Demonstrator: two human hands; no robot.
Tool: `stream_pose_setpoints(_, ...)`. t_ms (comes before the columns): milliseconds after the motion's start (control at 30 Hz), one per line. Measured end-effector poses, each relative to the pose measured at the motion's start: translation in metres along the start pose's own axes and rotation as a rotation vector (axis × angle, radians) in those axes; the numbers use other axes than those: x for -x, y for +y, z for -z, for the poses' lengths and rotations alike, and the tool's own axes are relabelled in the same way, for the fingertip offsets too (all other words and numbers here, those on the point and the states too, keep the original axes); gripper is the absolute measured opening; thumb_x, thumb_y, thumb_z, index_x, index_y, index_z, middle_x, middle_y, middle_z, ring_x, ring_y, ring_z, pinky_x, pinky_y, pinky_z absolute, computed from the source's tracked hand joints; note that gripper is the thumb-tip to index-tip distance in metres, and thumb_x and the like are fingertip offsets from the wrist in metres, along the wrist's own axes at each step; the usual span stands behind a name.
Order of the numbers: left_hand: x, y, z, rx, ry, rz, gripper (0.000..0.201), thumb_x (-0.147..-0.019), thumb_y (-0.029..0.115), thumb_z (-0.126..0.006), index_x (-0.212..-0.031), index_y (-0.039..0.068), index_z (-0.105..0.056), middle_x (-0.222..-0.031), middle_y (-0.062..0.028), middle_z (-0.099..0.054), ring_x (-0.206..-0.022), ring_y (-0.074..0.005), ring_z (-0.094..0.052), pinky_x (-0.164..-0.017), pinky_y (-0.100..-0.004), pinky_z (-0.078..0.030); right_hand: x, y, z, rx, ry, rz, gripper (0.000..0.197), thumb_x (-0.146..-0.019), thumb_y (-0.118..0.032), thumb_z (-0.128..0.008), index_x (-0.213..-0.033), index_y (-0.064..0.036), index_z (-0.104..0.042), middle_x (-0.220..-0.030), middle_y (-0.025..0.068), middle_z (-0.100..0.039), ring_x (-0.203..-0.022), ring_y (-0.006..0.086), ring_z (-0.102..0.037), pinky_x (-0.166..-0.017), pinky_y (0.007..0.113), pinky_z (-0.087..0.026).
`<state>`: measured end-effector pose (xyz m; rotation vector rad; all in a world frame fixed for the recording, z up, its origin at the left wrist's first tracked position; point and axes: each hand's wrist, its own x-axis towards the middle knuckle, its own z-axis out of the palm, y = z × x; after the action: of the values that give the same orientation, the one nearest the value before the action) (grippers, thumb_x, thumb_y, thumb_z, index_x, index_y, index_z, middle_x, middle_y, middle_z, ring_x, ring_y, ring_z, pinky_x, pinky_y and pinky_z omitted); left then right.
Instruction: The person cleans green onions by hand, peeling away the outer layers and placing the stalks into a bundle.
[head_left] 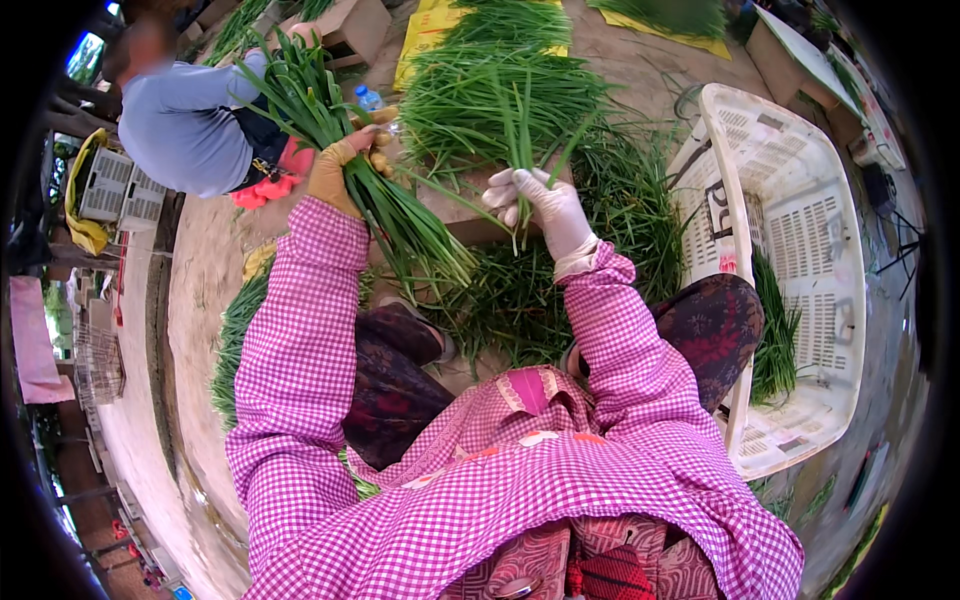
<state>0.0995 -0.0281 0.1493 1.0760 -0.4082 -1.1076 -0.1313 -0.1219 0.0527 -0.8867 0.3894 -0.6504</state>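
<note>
My left hand point(338, 172), in a tan-orange glove, is wrapped round a thick bunch of garlic chives point(415, 230), slanting from upper left to lower right. To its right, my right hand point(550, 208) wears a thin white glove and pinches a few loose chive stalks point(518, 122), their leaves pointing away from me. Just beyond both hands lies a large heap of chives point(490, 95). Loose, darker leaves point(505, 300) are strewn below and to the right of my right hand.
A white plastic crate point(735, 165) with chives point(772, 340) inside stands close on my right. More chives point(238, 345) lie by my left arm. At the upper left a person point(185, 125) in a grey top sits near a water bottle point(368, 97). Yellow sheeting point(425, 35) lies under the far heap.
</note>
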Motion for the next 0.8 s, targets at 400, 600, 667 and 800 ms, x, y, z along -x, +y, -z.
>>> stream_pose_setpoints(400, -0.006, -0.018, -0.02, -0.301, -0.002, -0.063, 0.035, -0.079, 0.007, -0.06, -0.113, 0.001, -0.057, -0.086, -0.0029, -0.063, -0.057, -0.0086, -0.055, -0.051, -0.022, -0.046, 0.006, 0.006, 0.003, 1.528, -0.249, -0.165, 0.041, -0.088, -0.04, -0.047, -0.121, -0.0166, -0.055, -0.074, -0.0006, -0.068, -0.091, 0.021, -0.062, -0.079, 0.034, -0.047)
stream_pose_setpoints(600, -0.022, -0.004, 0.013, -0.146, -0.084, -0.046, 0.034, -0.088, 0.012, -0.053, -0.12, 0.002, -0.052, -0.083, 0.0005, -0.056, -0.058, -0.0066, -0.05, -0.051, -0.022, -0.044, -0.008, 0.012, 0.06, 0.282, 0.179, 0.066, 0.031, -0.093, -0.028, -0.049, -0.088, -0.0016, -0.064, -0.073, 0.0053, -0.067, -0.074, 0.0144, -0.062, -0.074, 0.027, -0.046)
stream_pose_setpoints(667, -0.02, -0.013, 0.004, -0.166, -0.058, 0.031, 0.04, -0.088, 0.014, -0.056, -0.125, 0.002, -0.047, -0.076, 0.0026, -0.052, -0.056, -0.0068, -0.046, -0.051, -0.022, -0.043, -0.004, 0.012, 0.055, 0.248, 0.171, 0.086, 0.031, -0.093, -0.027, -0.05, -0.089, -0.0006, -0.064, -0.076, 0.0065, -0.067, -0.075, 0.0151, -0.062, -0.075, 0.027, -0.047)
stream_pose_setpoints(800, -0.009, -0.035, -0.015, -0.288, -0.218, 0.047, 0.041, -0.078, 0.012, -0.07, -0.114, 0.006, -0.052, -0.09, -0.0037, -0.061, -0.056, -0.01, -0.051, -0.048, -0.0236, -0.046, -0.01, 0.028, 0.026, 0.12, 0.021, 0.079, 0.028, -0.093, -0.025, -0.051, -0.098, 0.001, -0.062, -0.076, 0.007, -0.066, -0.067, 0.0149, -0.063, -0.067, 0.026, -0.05)
